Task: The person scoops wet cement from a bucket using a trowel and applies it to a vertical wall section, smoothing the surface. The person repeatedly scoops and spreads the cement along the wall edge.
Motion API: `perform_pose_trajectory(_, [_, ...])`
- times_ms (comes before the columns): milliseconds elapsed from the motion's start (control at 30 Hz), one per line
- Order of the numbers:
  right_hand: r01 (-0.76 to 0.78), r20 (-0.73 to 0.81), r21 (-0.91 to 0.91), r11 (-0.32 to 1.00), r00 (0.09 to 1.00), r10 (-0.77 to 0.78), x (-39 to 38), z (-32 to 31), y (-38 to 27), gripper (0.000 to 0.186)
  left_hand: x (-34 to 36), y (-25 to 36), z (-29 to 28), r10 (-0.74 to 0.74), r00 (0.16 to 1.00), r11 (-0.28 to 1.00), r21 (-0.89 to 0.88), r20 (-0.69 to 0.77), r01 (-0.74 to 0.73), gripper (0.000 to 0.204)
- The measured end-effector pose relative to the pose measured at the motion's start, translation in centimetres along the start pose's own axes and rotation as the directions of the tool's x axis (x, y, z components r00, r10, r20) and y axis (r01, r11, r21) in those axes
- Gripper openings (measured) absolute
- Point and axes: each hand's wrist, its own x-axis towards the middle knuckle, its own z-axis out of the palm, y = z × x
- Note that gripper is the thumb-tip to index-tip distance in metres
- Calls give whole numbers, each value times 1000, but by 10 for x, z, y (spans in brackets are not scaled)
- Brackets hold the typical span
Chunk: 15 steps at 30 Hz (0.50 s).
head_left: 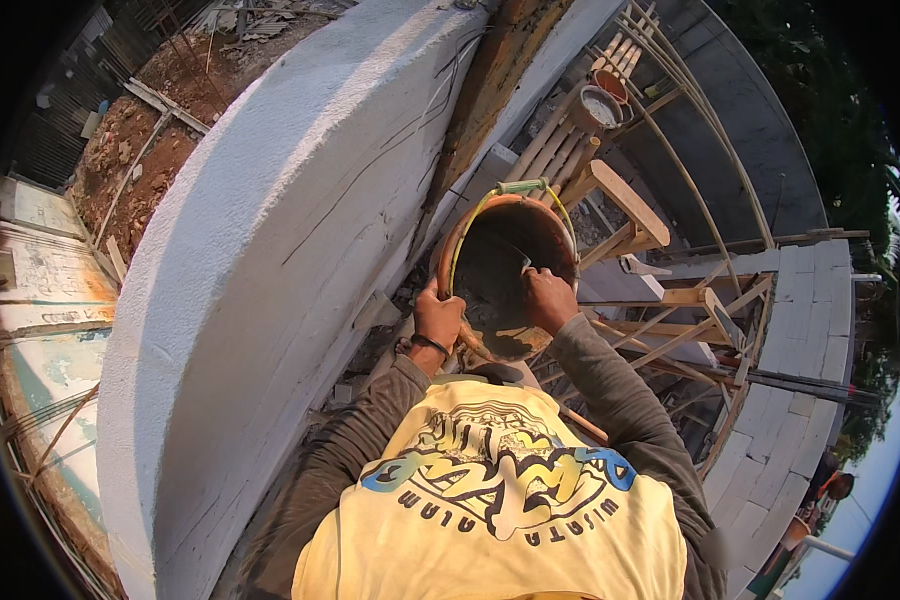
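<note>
An orange-brown bucket stands tilted in front of me, its mouth facing me. Wet grey mortar coats its inside. The yellow wire handle carries a green grip and rests against the far rim. My left hand is closed around the bucket's left rim. Inside the mouth, at the right, my right hand is closed on what looks like a trowel. Only a small bright metal part of that tool shows by the thumb; the rest is lost in shadow and behind the fingers.
A curved white plastered wall rises close on my left. Bamboo poles and a wooden trestle stand ahead to the right, with a basin of pale material beyond. A grey block wall curves round the right; another person is at the far right.
</note>
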Motion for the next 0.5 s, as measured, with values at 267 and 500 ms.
perform_pose_trajectory(267, [182, 158, -170, 968, 975, -156, -3, -74, 6, 20, 19, 24, 13, 59, 997, 998, 34, -45, -58, 59])
perform_pose_trajectory(500, [261, 442, -248, 933, 888, -131, 67, -39, 57, 30, 7, 60, 39, 329, 942, 883, 333, 61, -330, 71])
